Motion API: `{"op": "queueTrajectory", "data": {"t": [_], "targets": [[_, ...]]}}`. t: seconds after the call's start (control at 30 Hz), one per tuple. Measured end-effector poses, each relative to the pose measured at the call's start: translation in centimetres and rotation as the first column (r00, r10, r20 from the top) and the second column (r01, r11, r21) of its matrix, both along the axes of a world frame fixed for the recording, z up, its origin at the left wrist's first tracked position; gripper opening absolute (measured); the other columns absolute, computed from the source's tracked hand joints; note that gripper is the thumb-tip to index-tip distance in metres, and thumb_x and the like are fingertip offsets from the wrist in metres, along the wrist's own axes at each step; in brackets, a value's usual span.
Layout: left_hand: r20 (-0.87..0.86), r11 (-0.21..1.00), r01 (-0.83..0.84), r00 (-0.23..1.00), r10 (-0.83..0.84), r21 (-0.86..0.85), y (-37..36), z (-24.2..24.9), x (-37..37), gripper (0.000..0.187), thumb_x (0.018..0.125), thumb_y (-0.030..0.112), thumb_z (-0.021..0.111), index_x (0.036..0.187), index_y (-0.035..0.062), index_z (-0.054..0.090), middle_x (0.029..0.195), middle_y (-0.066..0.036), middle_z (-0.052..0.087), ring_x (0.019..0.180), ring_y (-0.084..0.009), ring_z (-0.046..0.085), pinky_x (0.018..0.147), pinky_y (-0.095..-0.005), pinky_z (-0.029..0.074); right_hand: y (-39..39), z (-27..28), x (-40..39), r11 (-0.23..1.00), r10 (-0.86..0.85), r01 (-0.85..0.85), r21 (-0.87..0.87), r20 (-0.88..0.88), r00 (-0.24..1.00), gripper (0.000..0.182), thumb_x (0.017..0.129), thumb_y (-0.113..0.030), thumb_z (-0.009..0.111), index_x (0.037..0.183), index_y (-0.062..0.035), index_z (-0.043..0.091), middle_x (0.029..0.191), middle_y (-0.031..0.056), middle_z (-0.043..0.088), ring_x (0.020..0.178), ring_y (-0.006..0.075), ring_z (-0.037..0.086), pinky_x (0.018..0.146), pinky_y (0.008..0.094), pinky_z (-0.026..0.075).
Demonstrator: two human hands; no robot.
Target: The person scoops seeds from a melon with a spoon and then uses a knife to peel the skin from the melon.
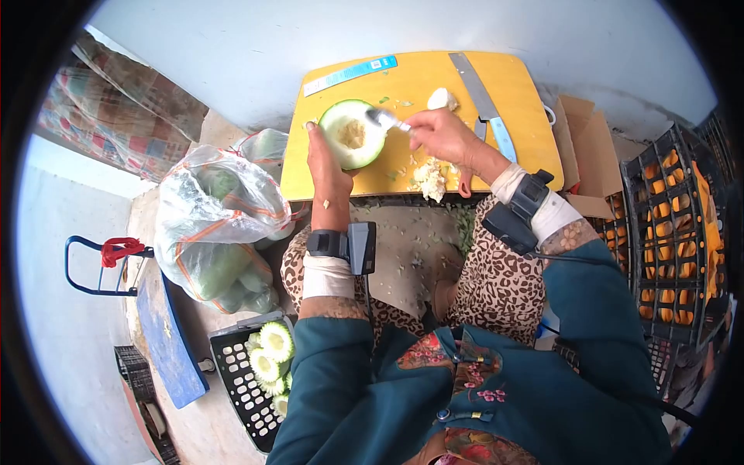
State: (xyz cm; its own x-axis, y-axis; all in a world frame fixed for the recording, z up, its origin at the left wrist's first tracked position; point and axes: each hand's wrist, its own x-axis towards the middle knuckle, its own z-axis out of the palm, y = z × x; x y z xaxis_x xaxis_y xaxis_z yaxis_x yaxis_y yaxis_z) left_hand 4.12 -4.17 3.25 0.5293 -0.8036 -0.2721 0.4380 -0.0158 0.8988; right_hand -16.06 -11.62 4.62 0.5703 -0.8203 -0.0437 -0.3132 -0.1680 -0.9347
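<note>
My left hand (328,167) grips the near left side of a halved pale-green melon (333,124) on the yellow board (504,77). The melon's cut face is up, with a hollow at its centre. In my right hand (449,138) is a metal spoon (397,122), its blurred bowl at the melon's upper right rim. Scooped pulp (430,180) lies in a heap by the board's front edge. A white chunk (441,99) rests beyond my right hand. Under my right forearm, a red-handled tool (465,183) is partly hidden.
A large knife (477,85) with a blue handle and a blue-and-white strip (350,76) lie on the board. Left stands a plastic bag (217,225) of green melons. Below it, a black crate (232,364) holds scalloped melon pieces (276,341). Right are a cardboard box (593,151) and black crates (643,232).
</note>
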Motion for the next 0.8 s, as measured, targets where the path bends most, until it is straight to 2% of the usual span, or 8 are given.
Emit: {"op": "queueTrajectory", "data": {"t": [0.07,0.17,0.3,0.4,0.53,0.63,0.67,0.8], "targets": [[0.029,0.999,0.004,1.000,-0.005,0.042,0.6,0.8,-0.4,0.066,0.092,0.066,0.033,0.132,0.0151,0.045,0.129,-0.011,0.052,0.112,-0.0339,0.057,0.086,-0.0633,0.041,-1.5,-0.9,-0.5,0.949,-0.275,0.258,-0.183,-0.074,0.959,0.031,0.085,-0.008,0.053,0.112,0.0050,0.062,0.082,0.0126,0.068,0.074,0.0160,0.064,0.066,0.0276,0.049],[-0.013,1.000,0.020,1.000,-0.021,-0.013,0.9,1.2,-0.7,0.067,0.092,0.067,0.031,0.133,0.0157,0.043,0.131,-0.011,0.051,0.114,-0.0351,0.055,0.089,-0.0654,0.037,-1.2,0.6,-1.1,0.925,-0.374,0.367,0.097,0.057,0.926,0.029,0.085,-0.007,0.054,0.110,0.0059,0.062,0.081,0.0116,0.068,0.074,0.0148,0.063,0.066,0.0271,0.049],[-0.078,0.998,0.065,0.995,-0.064,0.008,0.6,0.7,-0.1,0.067,0.092,0.067,0.030,0.134,0.0162,0.042,0.132,-0.011,0.049,0.115,-0.0366,0.054,0.089,-0.0651,0.038,2.9,1.0,0.1,0.997,0.044,-0.034,-0.068,0.147,0.988,0.025,0.083,-0.005,0.056,0.105,0.0017,0.066,0.079,0.0125,0.068,0.075,0.0187,0.067,0.068,0.0325,0.050],[-0.098,0.998,0.066,0.993,-0.063,0.025,0.6,0.4,0.6,0.067,0.092,0.067,0.029,0.134,0.0161,0.042,0.132,-0.012,0.049,0.114,-0.0376,0.054,0.088,-0.0641,0.040,4.5,-0.3,1.4,0.957,0.052,-0.068,-0.281,-0.062,0.997,0.023,0.089,-0.010,0.053,0.106,0.0009,0.063,0.076,0.0099,0.067,0.064,0.0158,0.063,0.061,0.0296,0.050],[-0.077,0.997,0.055,0.996,-0.051,0.061,1.2,0.6,0.2,0.067,0.093,0.066,0.028,0.134,0.0158,0.042,0.132,-0.013,0.048,0.114,-0.0377,0.053,0.086,-0.0618,0.043,1.3,-0.4,0.7,0.875,-0.385,0.356,-0.329,-0.025,0.923,0.019,0.084,-0.008,0.053,0.096,0.0000,0.064,0.083,0.0224,0.065,0.078,0.0364,0.065,0.070,0.0411,0.051],[-0.081,0.997,0.059,0.995,-0.055,0.054,0.9,0.5,0.2,0.067,0.093,0.066,0.028,0.134,0.0160,0.042,0.133,-0.013,0.047,0.114,-0.0374,0.053,0.085,-0.0611,0.045,4.4,0.9,1.0,0.925,-0.257,0.285,-0.250,0.139,0.956,0.020,0.084,-0.006,0.051,0.100,-0.0004,0.062,0.085,0.0229,0.065,0.078,0.0378,0.065,0.070,0.0412,0.051],[-0.085,0.997,0.056,0.995,-0.052,0.055,0.9,0.4,0.2,0.067,0.093,0.066,0.027,0.134,0.0161,0.042,0.133,-0.014,0.047,0.114,-0.0373,0.053,0.084,-0.0610,0.046,5.2,0.3,1.4,0.909,-0.131,0.148,-0.390,0.069,0.989,0.032,0.087,-0.004,0.051,0.118,-0.0014,0.058,0.076,0.0121,0.067,0.071,0.0172,0.065,0.067,0.0317,0.051],[-0.090,0.998,0.052,0.995,-0.048,0.038,0.6,-0.1,0.3,0.068,0.093,0.066,0.027,0.135,0.0150,0.041,0.132,-0.014,0.048,0.112,-0.0383,0.054,0.084,-0.0611,0.047,8.2,0.1,2.9,0.905,0.022,-0.020,-0.426,0.000,1.000,0.027,0.086,-0.003,0.051,0.111,-0.0005,0.059,0.075,0.0199,0.065,0.069,0.0281,0.067,0.066,0.0368,0.052]]}}
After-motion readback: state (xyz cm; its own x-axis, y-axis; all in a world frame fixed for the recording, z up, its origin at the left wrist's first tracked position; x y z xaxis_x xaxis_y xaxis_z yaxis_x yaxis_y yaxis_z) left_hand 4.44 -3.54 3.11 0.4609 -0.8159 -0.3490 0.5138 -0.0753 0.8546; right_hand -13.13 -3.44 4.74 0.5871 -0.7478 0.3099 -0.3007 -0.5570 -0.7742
